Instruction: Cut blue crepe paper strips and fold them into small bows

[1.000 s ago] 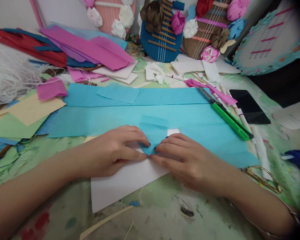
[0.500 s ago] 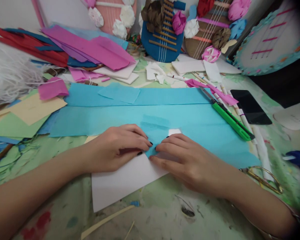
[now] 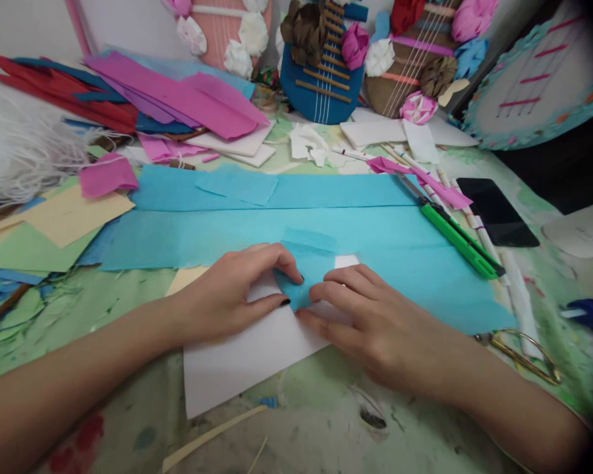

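A small piece of blue crepe paper (image 3: 296, 294) lies between my hands, over a white sheet of paper (image 3: 232, 368). My left hand (image 3: 237, 289) rests on the sheet, thumb and forefinger apart at the left side of the blue piece. On the other side, the curled fingers of my right hand (image 3: 366, 316) close on the blue piece's right edge, their tips partly hidden. Behind both hands spread wide strips of light-blue crepe paper (image 3: 227, 230). A white corner (image 3: 346, 261) shows just beyond my right fingers.
A green utility knife (image 3: 459, 240) lies across the strips' right end, near a black phone (image 3: 497, 210) and gold-handled scissors (image 3: 526, 355). Pink crepe paper (image 3: 178, 92) and white yarn (image 3: 24, 145) are piled at back left. Decorated string-instrument shapes, one blue (image 3: 321, 85), stand behind.
My left thumb and forefinger have spread apart, and the forefinger has lifted into an arch. My right hand stays almost in place, its fingers slightly more curled.
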Motion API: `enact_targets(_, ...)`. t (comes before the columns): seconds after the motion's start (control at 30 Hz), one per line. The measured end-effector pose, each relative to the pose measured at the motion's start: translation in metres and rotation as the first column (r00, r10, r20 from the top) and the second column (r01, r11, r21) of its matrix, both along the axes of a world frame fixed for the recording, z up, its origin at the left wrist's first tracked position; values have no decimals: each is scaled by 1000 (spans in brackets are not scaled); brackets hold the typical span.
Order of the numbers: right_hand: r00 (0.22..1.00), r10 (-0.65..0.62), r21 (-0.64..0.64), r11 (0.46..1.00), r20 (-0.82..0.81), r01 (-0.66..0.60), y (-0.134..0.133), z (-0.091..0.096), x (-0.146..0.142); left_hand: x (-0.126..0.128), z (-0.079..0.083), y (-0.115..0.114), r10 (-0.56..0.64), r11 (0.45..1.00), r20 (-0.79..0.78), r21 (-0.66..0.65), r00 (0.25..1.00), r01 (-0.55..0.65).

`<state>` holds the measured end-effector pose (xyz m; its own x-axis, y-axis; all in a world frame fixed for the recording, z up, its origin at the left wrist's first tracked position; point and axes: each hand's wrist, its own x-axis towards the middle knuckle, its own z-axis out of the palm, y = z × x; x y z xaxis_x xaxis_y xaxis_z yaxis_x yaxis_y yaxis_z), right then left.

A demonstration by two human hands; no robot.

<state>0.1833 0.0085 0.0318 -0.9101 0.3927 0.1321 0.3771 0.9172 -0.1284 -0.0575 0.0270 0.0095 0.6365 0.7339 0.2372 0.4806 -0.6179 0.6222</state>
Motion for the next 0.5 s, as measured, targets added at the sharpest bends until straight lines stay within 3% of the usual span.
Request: enact_targets(0.5,999,8,-92,996,46,-4,0,0,1,6,0,1,34,997,-15,-65,999,-35)
